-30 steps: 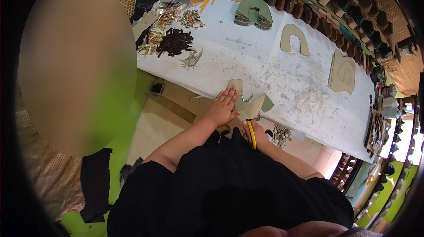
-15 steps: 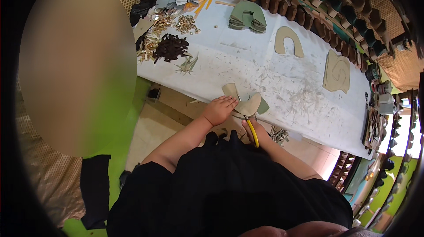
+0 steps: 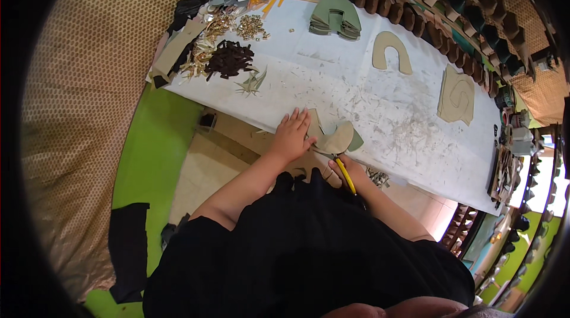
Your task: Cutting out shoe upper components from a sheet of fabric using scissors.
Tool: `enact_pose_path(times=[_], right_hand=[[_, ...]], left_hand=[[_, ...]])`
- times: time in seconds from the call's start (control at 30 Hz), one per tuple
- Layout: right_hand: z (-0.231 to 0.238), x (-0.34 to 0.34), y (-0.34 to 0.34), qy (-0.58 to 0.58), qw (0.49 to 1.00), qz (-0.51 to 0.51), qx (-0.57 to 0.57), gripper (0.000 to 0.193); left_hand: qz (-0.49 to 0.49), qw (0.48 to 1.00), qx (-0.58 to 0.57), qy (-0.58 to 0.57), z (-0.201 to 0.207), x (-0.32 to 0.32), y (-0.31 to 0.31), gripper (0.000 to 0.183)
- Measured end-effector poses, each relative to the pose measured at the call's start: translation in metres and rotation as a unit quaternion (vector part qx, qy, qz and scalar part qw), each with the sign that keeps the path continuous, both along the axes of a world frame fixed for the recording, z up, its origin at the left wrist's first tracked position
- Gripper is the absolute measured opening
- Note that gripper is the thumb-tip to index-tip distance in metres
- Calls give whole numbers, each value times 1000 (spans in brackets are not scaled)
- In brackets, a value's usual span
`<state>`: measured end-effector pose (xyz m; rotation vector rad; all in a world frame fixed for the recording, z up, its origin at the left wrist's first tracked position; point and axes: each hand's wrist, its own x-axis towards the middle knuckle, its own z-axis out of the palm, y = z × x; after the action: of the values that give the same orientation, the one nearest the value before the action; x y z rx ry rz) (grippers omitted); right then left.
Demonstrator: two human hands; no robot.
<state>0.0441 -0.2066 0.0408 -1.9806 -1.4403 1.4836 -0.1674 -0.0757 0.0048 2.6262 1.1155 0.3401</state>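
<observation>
At the table's near edge lies a beige curved piece (image 3: 338, 139) of sheet material, with a green piece (image 3: 357, 141) partly showing beneath it. My left hand (image 3: 291, 136) rests on the left end of the beige piece, palm down, fingers stretched out. Yellow-handled scissors (image 3: 345, 176) are in my right hand (image 3: 354, 171), just below the curved piece. The material covers most of their blades, so whether these are apart is hard to see.
Across the white-topped table (image 3: 285, 89) lie a green U-shaped stack (image 3: 334, 16), a beige U-shaped piece (image 3: 392, 51) and a marked beige sheet (image 3: 457, 97). Dark strips (image 3: 230, 59) and small gold parts (image 3: 252, 27) are heaped at left. Shoe lasts (image 3: 395, 12) line the back.
My left hand has shifted slightly left and its fingers have spread. The scissors' handles have swung a little to the right. A large blurred shape at the left has gone from view.
</observation>
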Motion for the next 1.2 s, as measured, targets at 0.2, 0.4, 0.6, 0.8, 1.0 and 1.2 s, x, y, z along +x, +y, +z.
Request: enact_pose_path(times=[0.2, 0.4, 0.6, 0.8, 1.0, 1.2], right_hand=[[-3, -2, -2, -8, 1000, -4, 14, 60], [-7, -11, -6, -38, 999, -22, 16, 56], [-26, -2, -10, 51, 997, -34, 48, 64], [-54, -4, -10, 140, 987, -55, -55, 38], [-15, -6, 0, 234, 960, -86, -128, 51], [-8, -14, 5, 325, 909, -210, -153, 38]], left_hand=[[37, 989, -62, 131, 17, 12, 13, 88], [32, 984, -80, 155, 14, 10, 16, 93], [25, 979, -105, 174, 20, 11, 17, 95], [23, 976, -113, 186, 21, 12, 18, 95], [23, 976, -111, 185, 22, 12, 18, 95], [23, 980, -94, 172, 18, 11, 18, 95]])
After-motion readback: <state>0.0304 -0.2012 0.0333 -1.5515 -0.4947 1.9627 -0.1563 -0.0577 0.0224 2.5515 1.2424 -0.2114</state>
